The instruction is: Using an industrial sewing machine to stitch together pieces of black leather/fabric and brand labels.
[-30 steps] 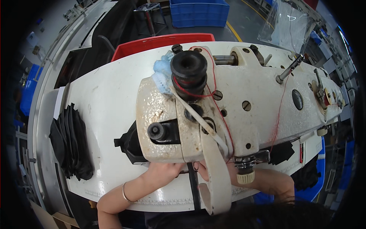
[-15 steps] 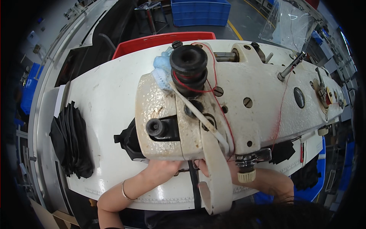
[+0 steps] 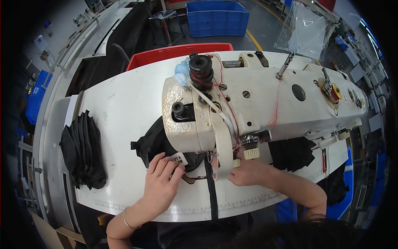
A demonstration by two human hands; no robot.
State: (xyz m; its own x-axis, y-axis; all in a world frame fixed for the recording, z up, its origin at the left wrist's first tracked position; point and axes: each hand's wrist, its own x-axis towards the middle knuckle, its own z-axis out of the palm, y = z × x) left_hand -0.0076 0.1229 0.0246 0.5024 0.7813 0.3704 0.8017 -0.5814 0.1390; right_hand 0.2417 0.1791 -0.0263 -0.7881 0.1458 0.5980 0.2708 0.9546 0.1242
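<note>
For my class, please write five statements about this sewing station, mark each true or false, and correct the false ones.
1. The left hand is at the black fabric, beside a white label. True.
2. The thread on the sewing machine is green. False: it is red.
3. A stack of black cloth lies left of the machine. True.
4. The bracelet is on the right wrist. False: left wrist.
5. The red bin stands at the table's near edge. False: far edge.

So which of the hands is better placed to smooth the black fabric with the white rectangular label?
Likely the left hand: its fingers are at the label, by the black fabric. The right hand lies farther right, partly hidden by the off-white curved strip.
</note>
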